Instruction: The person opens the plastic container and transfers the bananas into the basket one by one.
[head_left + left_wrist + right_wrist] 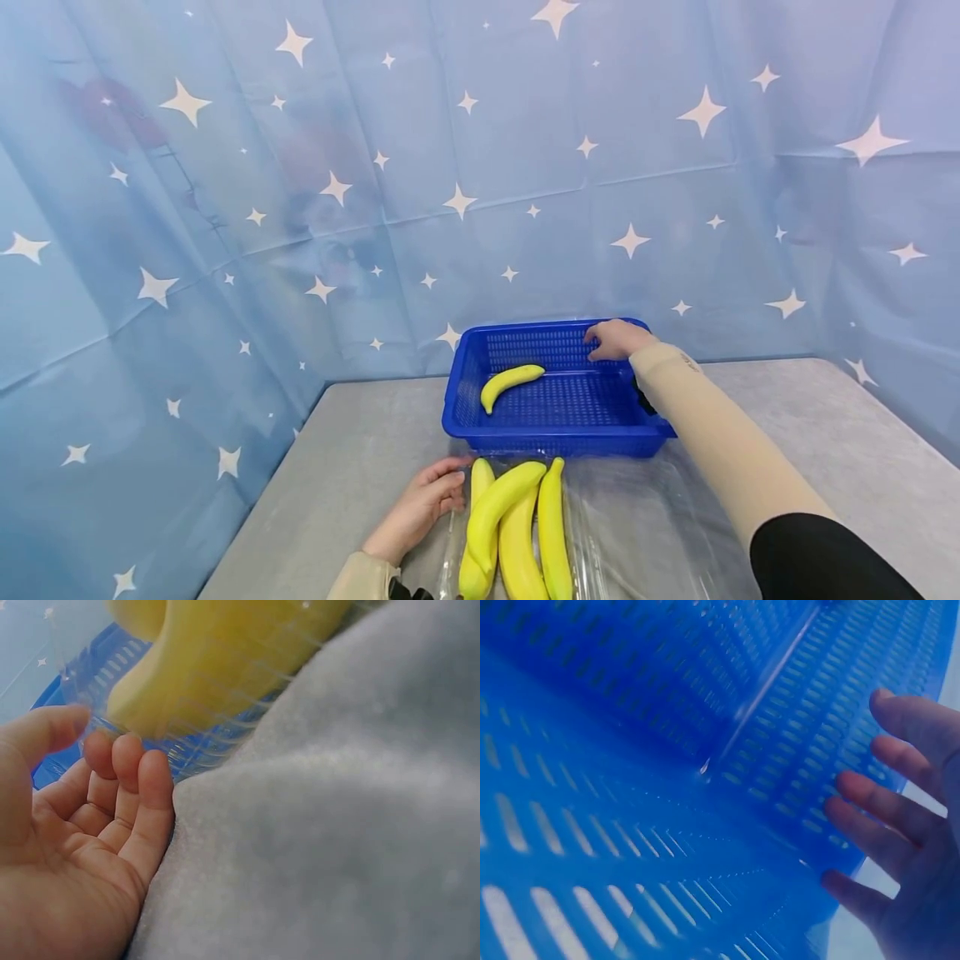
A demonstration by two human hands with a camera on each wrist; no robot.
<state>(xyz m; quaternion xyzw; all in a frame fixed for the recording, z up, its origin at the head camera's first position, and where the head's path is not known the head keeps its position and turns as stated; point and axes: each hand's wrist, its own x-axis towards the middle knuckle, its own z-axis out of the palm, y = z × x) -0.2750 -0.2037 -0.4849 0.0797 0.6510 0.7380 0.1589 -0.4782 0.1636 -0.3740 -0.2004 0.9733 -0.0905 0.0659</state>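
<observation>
My left hand (pixel 422 508) is at the left edge of a clear plastic bag (pixel 588 554) and pinches its film between thumb and curled fingers (pixel 139 761). Several yellow bananas (pixel 552 533) lie side by side in the bag, one across another. Behind the bag stands a blue plastic basket (pixel 555 433) with slotted walls. A single banana (pixel 512 383) lies at the left inside it. Over the basket's back right part reaches my right hand (pixel 618 339), its fingers spread and holding nothing. In the right wrist view, the fingers (pixel 877 832) are near a slotted wall.
A grey table (pixel 375 442) carries the basket and bag. Behind and to the left hangs a blue curtain (pixel 420 167) with white stars, close to the basket's back rim. The bag's loose film (pixel 652 508) spreads right of the bananas.
</observation>
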